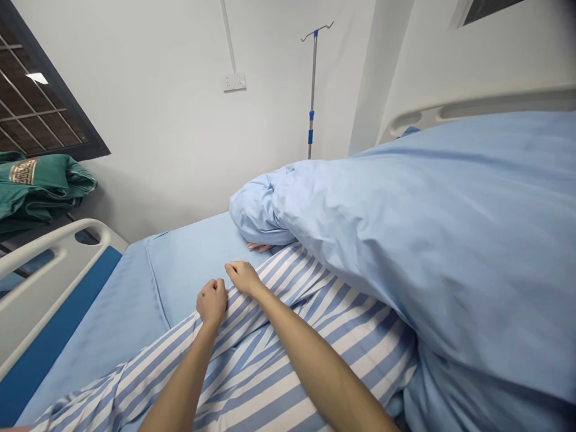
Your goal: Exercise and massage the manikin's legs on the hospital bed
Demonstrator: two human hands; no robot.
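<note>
My left hand is closed in a fist at the far edge of a blue-and-white striped garment. Just to its right, my right hand is also closed, resting against the same garment. Whether cloth is pinched inside either fist is hidden. The garment covers the lower body of a person lying on the bed, with its striped fabric running towards the lower left. A light blue quilt covers the rest of the person. The fingertips of that person's hand show under the quilt's edge.
Beneath everything is a blue bed sheet. A bed end board stands at the left and another at the back right. Beyond the bed are an IV pole, a wall socket and a green folded cloth.
</note>
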